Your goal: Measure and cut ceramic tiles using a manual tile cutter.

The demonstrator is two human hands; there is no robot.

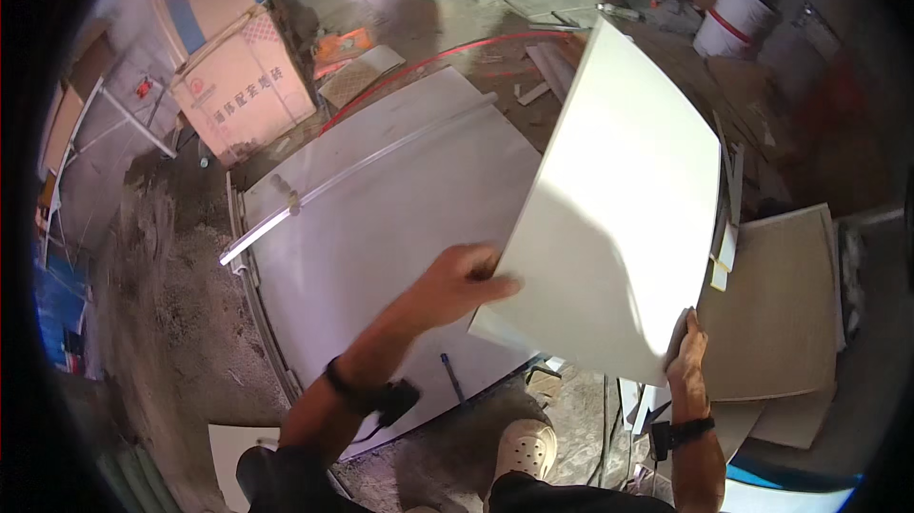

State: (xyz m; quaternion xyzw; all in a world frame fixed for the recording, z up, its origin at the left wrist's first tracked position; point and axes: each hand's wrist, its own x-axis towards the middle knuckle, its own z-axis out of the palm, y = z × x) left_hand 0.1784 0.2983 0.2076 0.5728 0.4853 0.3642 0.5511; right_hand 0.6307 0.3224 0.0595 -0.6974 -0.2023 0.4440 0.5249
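A stiff white board [609, 189] is tilted up in front of me, its upper part brightly lit. My left hand [468, 275] grips its left edge, thumb lying over the front face; the fingers behind are partly hidden. At the lower right corner, my right hand [687, 351] is closed round the edge. Below the raised board lies a large pale sheet [381, 218] with a long straight metal bar [367, 166] across its far part. A blue pen-like stick [451, 377] rests near the sheet's front edge.
Cardboard boxes [243, 85] are stacked at the far left. A white bucket [731, 16] with a red band stands at the far right among scraps. Brown boards [776, 308] lie to my right. A red hose or cable [419, 61] curves behind the sheet. My clog [526, 448] is close to its front edge.
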